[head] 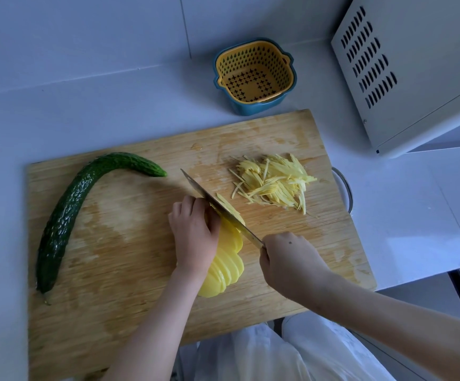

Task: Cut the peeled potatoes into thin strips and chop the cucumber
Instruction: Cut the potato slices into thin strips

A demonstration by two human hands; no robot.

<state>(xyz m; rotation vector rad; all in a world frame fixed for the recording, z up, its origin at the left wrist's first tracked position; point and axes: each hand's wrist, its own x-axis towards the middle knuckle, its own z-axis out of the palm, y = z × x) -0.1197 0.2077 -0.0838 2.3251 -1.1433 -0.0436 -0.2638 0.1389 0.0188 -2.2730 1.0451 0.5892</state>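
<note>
Progress: I judge the potato partly done. Potato strips [275, 182] are piled far right on the cutting board [140, 270], potato slices [228, 268] are left to shred, and the cucumber [66, 210] is uncut.
Left grip [193, 232]: curled fingers hold the slices down mid-board, beside the blade.
Right grip [286, 259]: clenched round the handle of the knife [217, 207].
Knife: tip points far-left and the blade crosses the row's far end.
Slice row: long axis runs near to far.
Cucumber: lies on the board's left side, curved, with its far tip bending right.
</note>
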